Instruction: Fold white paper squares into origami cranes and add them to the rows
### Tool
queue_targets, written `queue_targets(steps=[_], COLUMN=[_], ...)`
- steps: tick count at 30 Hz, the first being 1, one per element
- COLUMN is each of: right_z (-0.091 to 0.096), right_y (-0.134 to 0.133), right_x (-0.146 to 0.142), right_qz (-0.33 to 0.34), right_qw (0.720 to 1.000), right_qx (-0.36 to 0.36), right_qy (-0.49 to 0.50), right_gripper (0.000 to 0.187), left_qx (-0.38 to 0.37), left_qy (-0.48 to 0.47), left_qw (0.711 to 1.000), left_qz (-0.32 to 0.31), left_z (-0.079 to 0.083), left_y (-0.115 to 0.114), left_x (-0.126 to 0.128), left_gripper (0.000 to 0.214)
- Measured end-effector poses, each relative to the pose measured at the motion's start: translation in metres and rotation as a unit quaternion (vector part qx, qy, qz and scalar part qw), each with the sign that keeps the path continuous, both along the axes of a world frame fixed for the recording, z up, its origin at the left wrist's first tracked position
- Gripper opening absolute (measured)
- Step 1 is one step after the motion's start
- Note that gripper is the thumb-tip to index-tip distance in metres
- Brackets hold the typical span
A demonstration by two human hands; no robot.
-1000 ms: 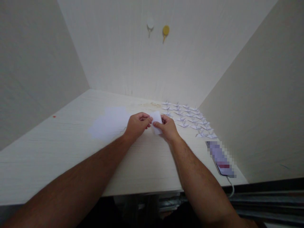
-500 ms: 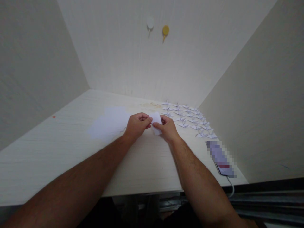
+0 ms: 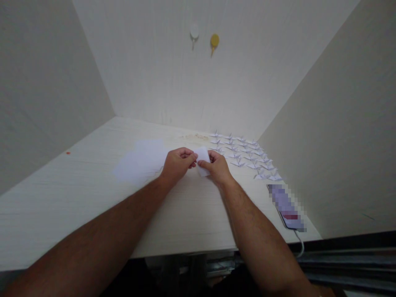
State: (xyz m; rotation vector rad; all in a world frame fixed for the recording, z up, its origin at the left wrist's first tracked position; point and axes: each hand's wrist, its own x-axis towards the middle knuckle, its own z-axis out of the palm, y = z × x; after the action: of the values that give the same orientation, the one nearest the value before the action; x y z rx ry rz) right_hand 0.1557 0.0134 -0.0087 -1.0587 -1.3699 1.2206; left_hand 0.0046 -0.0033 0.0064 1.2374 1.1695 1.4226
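A small folded piece of white paper (image 3: 203, 154) is held up between my hands, just above the table. My right hand (image 3: 218, 168) pinches it from the right, with the thumb lying across its face. At its left edge, the thumb and fingertips of my left hand (image 3: 179, 162) are pressed together on the paper. The fingers behind the sheet are partly hidden. Left of my left hand lie flat sheets of white paper (image 3: 139, 159). Several folded white paper cranes (image 3: 248, 156) stand in rows to the right of my right hand.
A phone (image 3: 286, 208) with a blurred screen lies at the table's right edge, its white cable (image 3: 300, 244) hanging over the front. Panels enclose the table (image 3: 182, 222) on three sides. A white hook (image 3: 194, 32) and a yellow hook (image 3: 214, 40) are on the back panel.
The view has shifted very slightly. Both hands keep the same grip on the folded paper, with hardly any visible movement.
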Motion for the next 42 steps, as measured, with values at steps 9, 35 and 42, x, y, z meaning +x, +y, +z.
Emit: queue_targets(steps=[9,35,42], right_z=[-0.0003,0.0031,0.0024], right_y=[-0.0001,0.0006,0.0005], right_x=[-0.0003,0.0005,0.0023], right_qz=[0.006,-0.111,-0.089], right_qw=[1.0,0.991,0.994], right_qx=[-0.003,0.054,0.035], right_qy=[0.008,0.055,0.044], right_gripper=[0.036,0.023,0.027], left_qx=[0.004,-0.028,-0.018], left_qy=[-0.003,0.065,0.031], left_qw=[1.0,0.997,0.999], left_qz=[0.0,-0.038,-0.031], left_z=[0.0001,0.005,0.0014], left_y=[-0.0012,-0.0016,0.0007], left_x=[-0.0006,-0.0025,-0.0023], left_gripper=[0.016,0.017,0.017])
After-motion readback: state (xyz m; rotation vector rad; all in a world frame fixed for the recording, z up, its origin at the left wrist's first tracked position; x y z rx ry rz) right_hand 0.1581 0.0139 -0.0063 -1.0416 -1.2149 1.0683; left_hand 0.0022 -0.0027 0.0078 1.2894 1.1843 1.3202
